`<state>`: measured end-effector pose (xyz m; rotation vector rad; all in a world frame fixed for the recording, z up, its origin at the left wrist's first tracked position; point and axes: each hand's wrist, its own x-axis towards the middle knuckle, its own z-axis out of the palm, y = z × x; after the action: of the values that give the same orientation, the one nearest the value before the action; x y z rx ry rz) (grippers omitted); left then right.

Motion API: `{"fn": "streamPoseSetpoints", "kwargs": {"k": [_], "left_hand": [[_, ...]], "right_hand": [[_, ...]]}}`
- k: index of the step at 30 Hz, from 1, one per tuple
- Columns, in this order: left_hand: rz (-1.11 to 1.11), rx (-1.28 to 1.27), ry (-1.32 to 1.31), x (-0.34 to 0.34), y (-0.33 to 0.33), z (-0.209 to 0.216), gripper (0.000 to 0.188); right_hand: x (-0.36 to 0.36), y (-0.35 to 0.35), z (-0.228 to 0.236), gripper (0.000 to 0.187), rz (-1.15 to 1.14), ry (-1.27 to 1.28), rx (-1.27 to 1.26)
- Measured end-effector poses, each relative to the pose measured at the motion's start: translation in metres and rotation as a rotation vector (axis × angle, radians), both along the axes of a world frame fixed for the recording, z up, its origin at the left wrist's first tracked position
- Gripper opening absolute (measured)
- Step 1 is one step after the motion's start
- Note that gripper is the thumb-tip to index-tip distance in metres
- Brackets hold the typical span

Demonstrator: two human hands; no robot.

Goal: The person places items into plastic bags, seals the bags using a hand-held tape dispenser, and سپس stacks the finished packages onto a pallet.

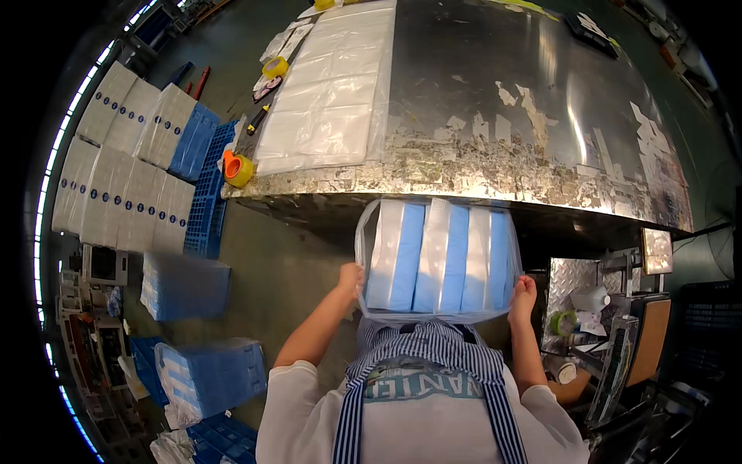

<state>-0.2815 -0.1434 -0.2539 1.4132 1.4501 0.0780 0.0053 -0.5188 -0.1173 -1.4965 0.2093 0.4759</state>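
Left hand [352,280], right hand [523,293] — bag [437,316] between

Between the left hand [352,280] and the right hand [523,298], the undersides of the blue-and-white packs [440,255] are hidden, as is the bottom of the clear bag [402,315] around them. The left hand's fingertips are too small to tell apart at the bag's rim. Left of that hand, a wrapped blue block [209,290] is blurred on top; farther below it, a blue crate [224,442] is cut off by the lower edge. Beyond the left hand, plastic sheets [328,100] run off the upper edge.
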Motion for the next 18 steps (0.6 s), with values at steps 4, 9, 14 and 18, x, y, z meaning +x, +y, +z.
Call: {"fn": "streamPoseSetpoints", "kwargs": {"k": [4, 9, 14, 18], "left_hand": [[-0.010, -0.288, -0.296, 0.054, -0.009, 0.089, 0.029], [-0.390, 0.307, 0.247, 0.015, 0.008, 0.129, 0.042], [-0.374, 0.491, 0.466, 0.056, 0.016, 0.159, 0.040], [-0.489, 0.535, 0.424, 0.080, 0.014, 0.167, 0.031]], "right_hand": [[0.021, -0.033, -0.009, 0.016, 0.100, -0.062, -0.215], [0.019, 0.024, 0.024, 0.055, 0.448, -0.519, -1.054], [0.047, 0.066, 0.050, 0.065, 0.835, -0.329, -1.282], [0.044, 0.081, 0.006, 0.043, 0.835, -0.512, -1.011]]}}
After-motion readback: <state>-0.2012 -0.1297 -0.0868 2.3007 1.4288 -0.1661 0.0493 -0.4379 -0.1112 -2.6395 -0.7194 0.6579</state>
